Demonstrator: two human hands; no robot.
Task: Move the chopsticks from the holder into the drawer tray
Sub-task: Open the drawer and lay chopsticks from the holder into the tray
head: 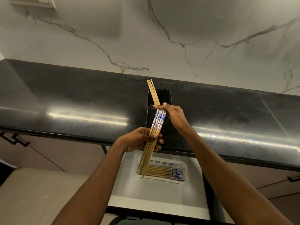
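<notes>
Bamboo chopsticks form a bundle (158, 118) that we hold with both hands, in front of the counter (81, 98) edge and above the open drawer (146, 192). Right hand (173, 116): thumb and fingers pinch the blue-patterned end, just in front of the black holder (168, 96). Left hand (139, 140): fingers curl round the plain shafts lower down, thumb across them. The hands are apart along the bundle, right higher and farther, left lower and nearer. Long axis: steeply tilted, patterned end up and right, tips down and left, over the left end of the white tray (185, 166). We cannot tell whether the tips touch the tray. Laid chopsticks (159, 172) in the tray run left to right, patterned ends at the right. We judge that the coming move turns on this mismatch: the patterned end must swing down and rightward until the bundle lies parallel with the laid chopsticks. The left hand is nearer the tray and suits as pivot. More chopsticks (152, 91) rise behind the right hand, apparently standing in the holder, so the task is not finished.
</notes>
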